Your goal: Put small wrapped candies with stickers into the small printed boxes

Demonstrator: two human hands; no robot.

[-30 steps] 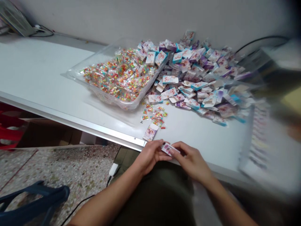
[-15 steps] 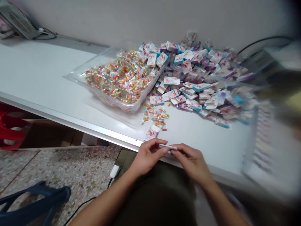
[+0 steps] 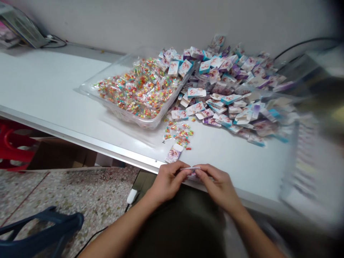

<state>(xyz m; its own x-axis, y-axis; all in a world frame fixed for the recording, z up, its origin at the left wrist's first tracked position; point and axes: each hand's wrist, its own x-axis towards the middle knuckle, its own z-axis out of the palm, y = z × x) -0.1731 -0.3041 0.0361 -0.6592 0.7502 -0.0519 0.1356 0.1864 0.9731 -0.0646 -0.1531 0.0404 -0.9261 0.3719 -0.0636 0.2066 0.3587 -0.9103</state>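
Note:
Both hands meet at the table's front edge around a small thin white carton, seen edge-on and partly hidden by fingers. My left hand pinches its left end; my right hand pinches its right end. Just beyond the left fingers lies a small white-and-purple printed box with its flap up. Past that, a loose cluster of little clear packets with coloured pellets is spread on the white table.
A clear plastic tray heaped with pellet packets stands left of centre. A big pile of small printed boxes lies to its right. Farther right is a blurred stack of flat white pieces. A blue stool stands on the floor.
Both hands remain on the carton, which has tilted slightly between the fingers. The whole view has shifted a little; the tray and box pile look unchanged.

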